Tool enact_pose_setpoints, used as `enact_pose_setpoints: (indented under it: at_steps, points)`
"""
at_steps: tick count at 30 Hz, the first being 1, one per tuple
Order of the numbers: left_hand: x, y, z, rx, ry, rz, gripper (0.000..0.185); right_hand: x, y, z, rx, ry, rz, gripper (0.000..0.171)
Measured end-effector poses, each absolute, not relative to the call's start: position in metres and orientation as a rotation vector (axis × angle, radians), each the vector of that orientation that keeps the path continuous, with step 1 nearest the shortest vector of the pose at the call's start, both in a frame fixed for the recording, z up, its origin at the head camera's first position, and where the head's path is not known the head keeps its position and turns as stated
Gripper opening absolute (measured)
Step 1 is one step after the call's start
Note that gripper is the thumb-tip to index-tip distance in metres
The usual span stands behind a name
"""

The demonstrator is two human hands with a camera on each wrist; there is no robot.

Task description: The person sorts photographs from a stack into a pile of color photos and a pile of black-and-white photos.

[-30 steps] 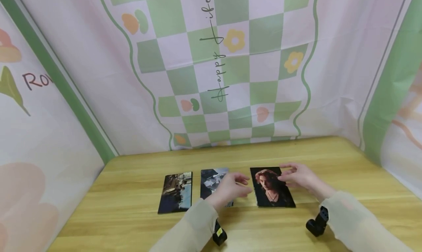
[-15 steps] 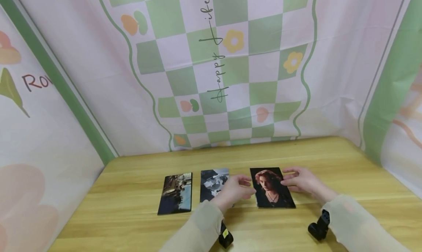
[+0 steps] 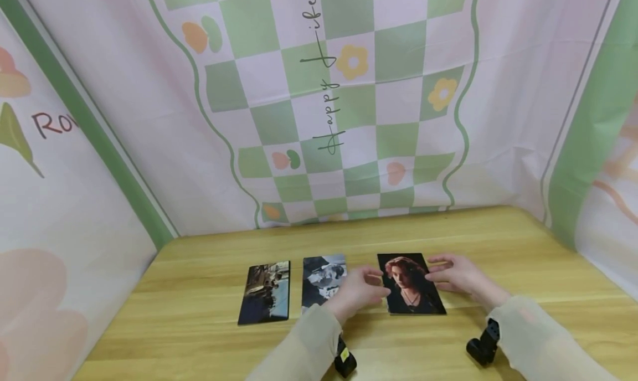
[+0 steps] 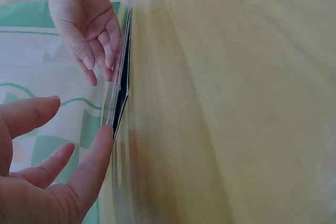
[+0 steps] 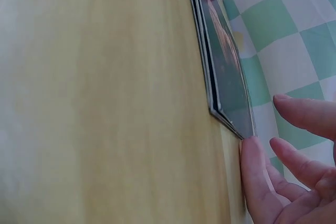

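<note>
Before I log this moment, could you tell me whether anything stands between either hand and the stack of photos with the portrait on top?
Nothing visible does. The left hand touches the left edge of the portrait photo stack, and the right hand touches its right edge; both wrist views show fingertips directly against the edges.

Two other photos lie flat to my left: a dark scene photo (image 3: 266,292) at the far left, and a black-and-white photo (image 3: 323,278) just beside it, apart, edges roughly parallel. Both sit on the wooden table (image 3: 523,242). Behind it hangs a green-and-white checkered backdrop (image 3: 349,93) with flowers and script lettering; a pink side panel (image 3: 60,204) stands left.
</note>
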State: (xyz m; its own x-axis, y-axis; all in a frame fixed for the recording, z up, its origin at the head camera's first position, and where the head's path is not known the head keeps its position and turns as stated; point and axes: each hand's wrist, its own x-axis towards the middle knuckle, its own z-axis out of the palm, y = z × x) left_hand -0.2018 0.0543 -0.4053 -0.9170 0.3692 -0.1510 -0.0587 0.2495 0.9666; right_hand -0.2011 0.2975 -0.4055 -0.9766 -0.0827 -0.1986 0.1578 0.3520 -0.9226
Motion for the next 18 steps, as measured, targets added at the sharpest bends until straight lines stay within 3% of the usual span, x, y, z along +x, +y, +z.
enact_pose_setpoints:
  at_steps: [18]
  points:
    - [-0.1995, 0.0550, -0.4071, 0.270, 2.184, 1.703, 0.038, -0.1973, 0.2934, -0.4057, 0.080, 2.416, -1.682, 0.059]
